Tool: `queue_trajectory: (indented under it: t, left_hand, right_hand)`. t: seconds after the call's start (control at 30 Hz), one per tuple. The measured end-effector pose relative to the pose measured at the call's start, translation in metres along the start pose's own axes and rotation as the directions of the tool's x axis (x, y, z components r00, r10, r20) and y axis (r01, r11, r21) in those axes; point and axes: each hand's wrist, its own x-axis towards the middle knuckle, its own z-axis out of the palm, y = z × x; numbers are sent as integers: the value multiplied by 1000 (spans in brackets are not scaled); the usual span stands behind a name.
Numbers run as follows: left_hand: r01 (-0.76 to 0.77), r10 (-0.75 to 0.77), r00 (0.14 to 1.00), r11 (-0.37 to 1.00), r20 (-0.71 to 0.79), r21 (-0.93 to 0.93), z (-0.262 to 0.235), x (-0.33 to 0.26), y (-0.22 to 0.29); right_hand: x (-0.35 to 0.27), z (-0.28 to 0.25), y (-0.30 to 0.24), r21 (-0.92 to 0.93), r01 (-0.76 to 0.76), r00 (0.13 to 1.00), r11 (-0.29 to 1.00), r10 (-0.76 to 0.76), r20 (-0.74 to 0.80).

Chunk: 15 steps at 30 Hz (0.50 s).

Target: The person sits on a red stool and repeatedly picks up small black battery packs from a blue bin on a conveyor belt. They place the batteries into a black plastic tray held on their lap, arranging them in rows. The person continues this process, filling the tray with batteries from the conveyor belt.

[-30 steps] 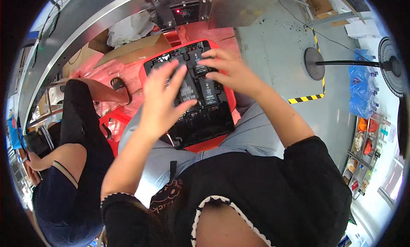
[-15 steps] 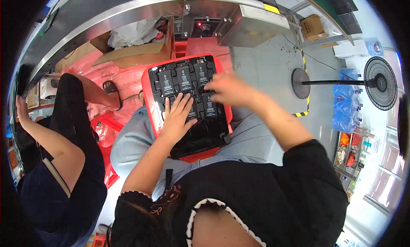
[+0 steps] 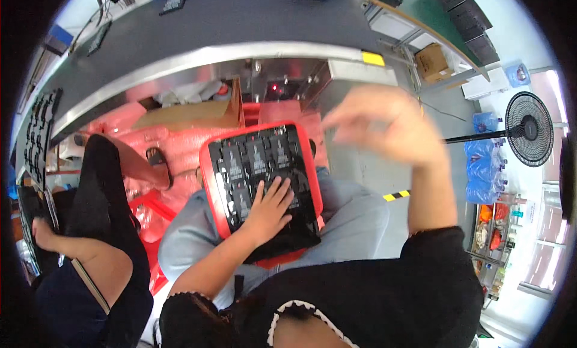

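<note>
A black moulded tray rests over my lap on a red plastic base. Several flat black batteries with pale print sit in its pockets. My left hand lies on the lower part of the tray, fingers spread, covering some of the pockets. Off the tray's right side, my right hand is raised in the air and smeared by motion. Its fingers look bent, and whether anything is in them cannot be made out.
A dark conveyor belt with a metal edge runs across the far side, carrying a few flat black pieces. A cardboard box stands beneath it. At left, a co-worker's hand is near another filled tray. A fan stands right.
My right hand has left the tray and swung up to the right. My left hand has slid toward the tray's lower middle. The view has tilted up, showing more of the belt.
</note>
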Motion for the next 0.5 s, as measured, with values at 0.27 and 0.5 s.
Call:
queue_trajectory:
  t: [0.27,0.5]
  left_hand:
    - [-110,438,524,885,-730,452,-285,134,-20]
    - [104,-69,962,987,-262,120,-372,266,-149]
  right_hand:
    - [142,-156,112,-64,-501,730,863,381,-568]
    - [156,-198,213,-174,-567,705,805,365,-608]
